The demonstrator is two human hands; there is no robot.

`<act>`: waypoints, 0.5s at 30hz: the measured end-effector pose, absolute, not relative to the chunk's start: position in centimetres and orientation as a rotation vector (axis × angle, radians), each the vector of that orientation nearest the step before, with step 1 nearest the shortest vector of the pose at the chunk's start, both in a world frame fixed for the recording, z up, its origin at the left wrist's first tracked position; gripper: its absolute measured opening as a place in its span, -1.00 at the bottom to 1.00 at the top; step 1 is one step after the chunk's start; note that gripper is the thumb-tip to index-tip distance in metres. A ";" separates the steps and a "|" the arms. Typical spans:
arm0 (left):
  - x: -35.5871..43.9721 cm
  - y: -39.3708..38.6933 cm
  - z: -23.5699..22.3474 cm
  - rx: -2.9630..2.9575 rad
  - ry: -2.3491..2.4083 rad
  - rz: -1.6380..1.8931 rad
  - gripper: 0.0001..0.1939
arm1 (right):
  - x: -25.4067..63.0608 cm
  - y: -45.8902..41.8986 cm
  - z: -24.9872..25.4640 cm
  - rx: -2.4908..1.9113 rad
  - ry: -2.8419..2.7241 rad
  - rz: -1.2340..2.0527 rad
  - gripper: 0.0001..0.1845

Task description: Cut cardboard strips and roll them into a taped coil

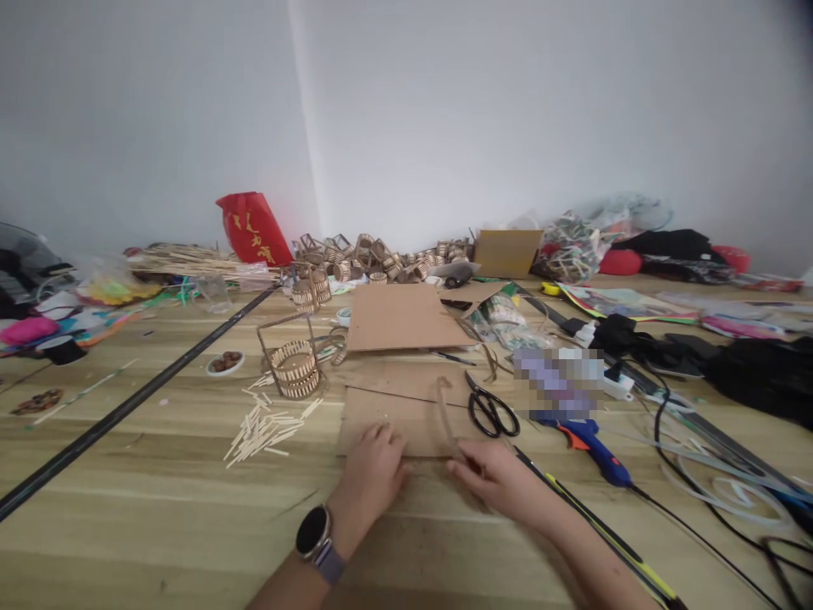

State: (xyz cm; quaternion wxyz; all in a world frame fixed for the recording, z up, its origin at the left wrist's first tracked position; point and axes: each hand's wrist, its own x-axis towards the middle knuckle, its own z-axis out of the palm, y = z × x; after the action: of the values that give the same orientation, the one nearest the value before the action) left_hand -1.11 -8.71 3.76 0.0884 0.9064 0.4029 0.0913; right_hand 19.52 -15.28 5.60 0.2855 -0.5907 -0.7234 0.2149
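My right hand [489, 474] is closed on a thin brown strip [446, 415], which rises from the fingers in a curve with a hooked upper end. Beneath the strip lies a flat cardboard sheet [387, 411] with a dark line across it. At the sheet's front edge is my left hand [378, 462], fingers bent and held together; what is under them is hidden. Black-handled scissors [492, 413] rest just beyond my right hand. To the left, a small slatted basket [295, 368] with a tall square handle stands behind a scatter of short pale sticks [263, 432].
A blue glue gun [594, 449] with a black cord lies right, beside a yellow-black rod [610, 538]. Another cardboard piece [403, 318] is behind. Several small baskets [381, 258] pile against the wall near a red bag [254, 229]. A white dish [225, 364] holds brown items.
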 end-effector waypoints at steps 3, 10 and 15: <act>-1.6 -8.1 3.1 2.696 1.202 0.302 -0.72 | 19.0 -15.4 5.7 -1.644 -2.008 0.526 -0.70; -2.0 -7.9 2.0 2.735 1.203 0.379 -0.65 | 19.7 -15.8 7.3 -1.713 -1.888 0.417 -0.76; -2.1 -7.7 2.1 2.721 1.195 0.340 -0.64 | 22.1 -17.1 8.8 -1.736 -1.741 0.264 -0.75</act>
State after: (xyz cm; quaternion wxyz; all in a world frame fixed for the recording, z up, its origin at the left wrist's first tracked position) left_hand -2.13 -7.68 2.06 0.0752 0.9070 0.3985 0.1133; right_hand 22.06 -17.06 8.78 0.3284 -0.6630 -0.6651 0.1010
